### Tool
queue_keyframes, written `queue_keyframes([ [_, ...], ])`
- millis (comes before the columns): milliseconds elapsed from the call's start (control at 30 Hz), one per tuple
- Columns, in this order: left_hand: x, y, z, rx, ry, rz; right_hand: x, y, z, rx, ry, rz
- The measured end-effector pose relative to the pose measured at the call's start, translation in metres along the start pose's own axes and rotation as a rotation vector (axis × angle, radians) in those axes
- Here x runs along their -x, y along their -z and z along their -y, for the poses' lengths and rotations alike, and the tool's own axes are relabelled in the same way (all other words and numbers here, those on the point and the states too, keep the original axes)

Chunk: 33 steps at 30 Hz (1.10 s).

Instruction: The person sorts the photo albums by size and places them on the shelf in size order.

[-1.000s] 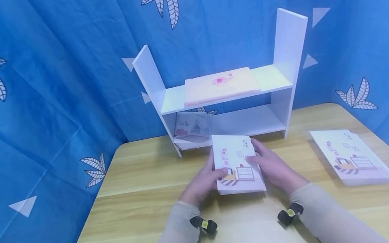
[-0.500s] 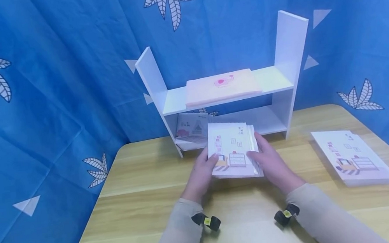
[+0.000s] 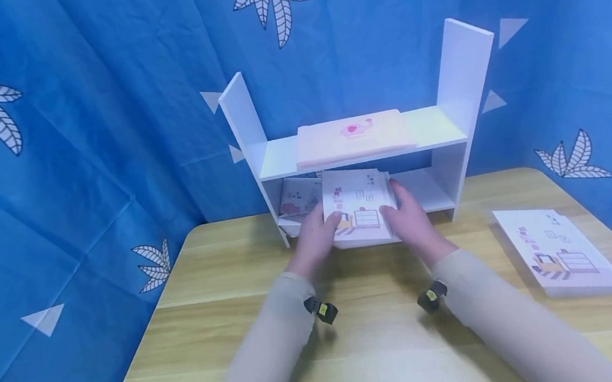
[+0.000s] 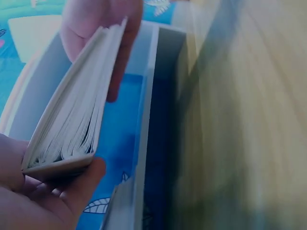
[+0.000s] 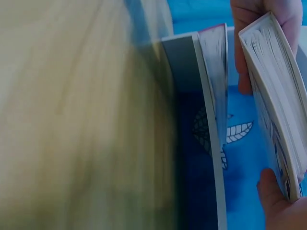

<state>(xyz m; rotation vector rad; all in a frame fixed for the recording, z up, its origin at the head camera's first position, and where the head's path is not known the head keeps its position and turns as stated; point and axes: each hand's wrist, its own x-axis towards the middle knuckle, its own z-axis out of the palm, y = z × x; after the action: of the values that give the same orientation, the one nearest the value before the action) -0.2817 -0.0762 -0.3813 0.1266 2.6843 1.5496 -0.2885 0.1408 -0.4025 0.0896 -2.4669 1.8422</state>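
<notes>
A thick white book (image 3: 357,201), its cover printed with a room drawing, is held between both hands before the lower shelf opening. My left hand (image 3: 313,236) grips its left edge, thumb on the cover. On the right edge, my right hand (image 3: 412,217) grips it the same way. The page edges of the book (image 4: 79,103) spread slightly in the left wrist view. In the right wrist view the book (image 5: 283,96) slants above the lower shelf. Another book (image 3: 297,197) lies at the left of that shelf, partly hidden by the left hand.
The white two-tier shelf (image 3: 466,71) stands at the back of the wooden table (image 3: 230,321). A flat pink item (image 3: 356,137) with an elephant lies on its upper board. A similar white book (image 3: 563,252) lies at the table's right. A blue curtain (image 3: 86,144) hangs behind.
Both hands have carried the book forward and slightly left, from over the table to the lower shelf opening. The book on the right of the table stays put.
</notes>
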Motion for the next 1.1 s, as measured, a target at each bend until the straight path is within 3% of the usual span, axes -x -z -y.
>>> queue_keyframes([
  [200, -0.027, 0.005, -0.007, -0.191, -0.066, -0.061, -0.023, 0.0, 0.004, -0.022, -0.014, -0.015],
  [567, -0.062, 0.003, -0.004, -0.225, -0.045, -0.082, -0.054, -0.004, 0.005, 0.04, -0.029, -0.016],
  [800, -0.071, -0.005, 0.007, -0.222, 0.001, -0.103, -0.065, -0.008, -0.007, 0.095, 0.003, 0.019],
  [1100, -0.071, -0.009, 0.013, -0.2, -0.019, -0.085, -0.07, -0.01, -0.02, 0.173, 0.025, 0.003],
])
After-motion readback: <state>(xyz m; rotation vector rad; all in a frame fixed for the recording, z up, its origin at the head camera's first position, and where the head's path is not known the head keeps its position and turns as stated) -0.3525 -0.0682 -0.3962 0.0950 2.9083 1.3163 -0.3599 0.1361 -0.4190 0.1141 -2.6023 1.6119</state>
